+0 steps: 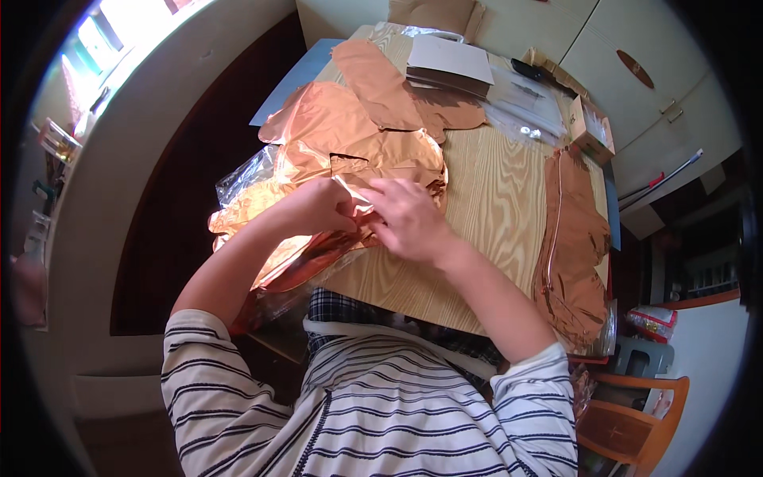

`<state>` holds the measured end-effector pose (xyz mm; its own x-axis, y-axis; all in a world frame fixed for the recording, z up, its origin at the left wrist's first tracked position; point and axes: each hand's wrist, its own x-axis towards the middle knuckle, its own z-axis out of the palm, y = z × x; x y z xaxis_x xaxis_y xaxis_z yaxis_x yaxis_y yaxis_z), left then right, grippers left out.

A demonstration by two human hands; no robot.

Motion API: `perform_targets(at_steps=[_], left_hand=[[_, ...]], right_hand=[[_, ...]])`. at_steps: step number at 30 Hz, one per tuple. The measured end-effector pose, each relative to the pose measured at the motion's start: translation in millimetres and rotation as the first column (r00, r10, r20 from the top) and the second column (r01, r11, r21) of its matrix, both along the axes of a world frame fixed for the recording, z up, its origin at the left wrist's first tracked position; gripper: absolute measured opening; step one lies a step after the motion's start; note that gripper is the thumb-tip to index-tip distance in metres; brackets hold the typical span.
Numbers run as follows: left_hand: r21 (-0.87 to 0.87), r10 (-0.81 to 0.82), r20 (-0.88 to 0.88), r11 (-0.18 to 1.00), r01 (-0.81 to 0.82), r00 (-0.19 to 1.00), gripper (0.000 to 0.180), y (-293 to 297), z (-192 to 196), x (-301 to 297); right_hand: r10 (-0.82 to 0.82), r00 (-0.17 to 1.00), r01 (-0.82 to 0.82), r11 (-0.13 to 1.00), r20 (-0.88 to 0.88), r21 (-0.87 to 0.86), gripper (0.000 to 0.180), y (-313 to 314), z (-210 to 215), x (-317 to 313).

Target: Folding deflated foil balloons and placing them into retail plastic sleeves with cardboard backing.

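The job looks partway through: copper foil [306,119] lies spread over the left of the wood-grain desk [485,187], while its near part is bunched between 2 bare hands and seems far from settled. The left hand [314,208] is curled nearly closed, pinching the foil; the right hand [409,219] is half closed on it, fingers bent over a pale edge. A 2nd piece, a brown foil cutout [576,238], lies flat at the desk's right side, and whether it is finished or waiting I cannot tell. The gathered foil is thin, mirror-bright and sharply creased; the cutout is duller, with a wavy outline and 1 slim white line running lengthwise. Crinkled clear plastic [245,173] pokes out at left.
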<state>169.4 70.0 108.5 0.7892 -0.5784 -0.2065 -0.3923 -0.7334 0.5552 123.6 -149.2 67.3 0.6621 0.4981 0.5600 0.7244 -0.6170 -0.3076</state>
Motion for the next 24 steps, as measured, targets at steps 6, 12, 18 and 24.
perform_targets(at_steps=[6, 12, 18, 24], left_hand=[[0.173, -0.158, 0.821, 0.985, 0.025, 0.549, 0.019, -4.6, 21.9, -31.2], [-0.165, -0.105, 0.551, 0.959, 0.232, 0.828, 0.02, -7.9, -37.2, -67.4], [-0.239, 0.036, 0.678, 0.955, 0.175, 0.734, 0.04, 24.0, -78.6, 43.9], [0.031, 0.195, 0.524, 0.968, -0.247, 0.829, 0.091, 39.2, -87.7, 68.4]], right_hand=[[-0.079, 0.972, 0.034, 0.979, -0.222, -0.203, 0.013, 30.2, -19.9, 38.0], [-0.051, 0.756, 0.297, 0.915, -0.652, 0.273, 0.028, 31.5, -12.3, 97.9], [0.098, 0.791, 0.347, 0.741, -0.604, 0.575, 0.012, 13.3, -0.8, 150.8], [-0.26, 0.96, 0.267, 0.728, -0.107, 0.631, 0.009, 2.0, 92.3, 137.7]])
